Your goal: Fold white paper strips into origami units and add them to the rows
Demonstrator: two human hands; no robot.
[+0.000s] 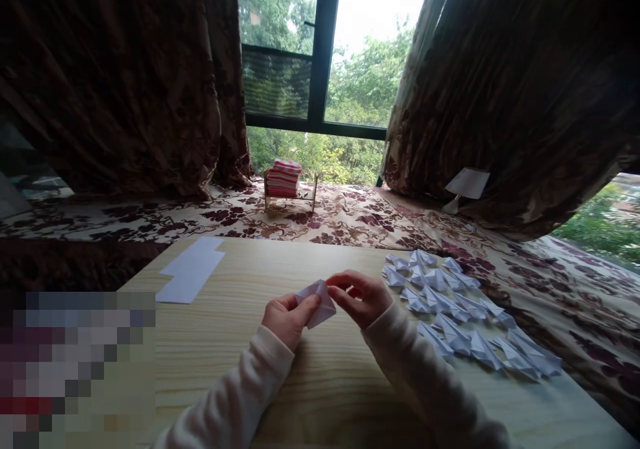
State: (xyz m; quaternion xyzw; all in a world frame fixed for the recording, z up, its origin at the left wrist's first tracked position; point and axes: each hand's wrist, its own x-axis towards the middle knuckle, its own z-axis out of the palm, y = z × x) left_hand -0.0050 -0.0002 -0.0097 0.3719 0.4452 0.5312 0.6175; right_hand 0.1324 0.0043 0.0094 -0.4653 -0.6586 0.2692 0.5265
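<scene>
A small folded piece of white paper point(324, 310) is held above the middle of the wooden table. My left hand point(287, 319) grips it from the left, thumb lying across its front. At its upper right edge is my right hand point(363, 296), with thumb and forefinger pinched together at the paper's corner. Whether those fingertips clasp the paper or only touch it is hard to see. Several folded white paper pieces point(440, 286) lie in rows on the table's right side. Flat white paper sheets point(193, 272) rest at the far left.
The pale wooden table point(260, 269) meets a ledge covered with floral cloth point(350, 226). On the ledge stand a small wooden rack point(314, 196) with folded red-and-white cloths point(283, 179) and a white lamp-like object point(467, 184). Heavy curtains flank the window. The lower left is pixelated.
</scene>
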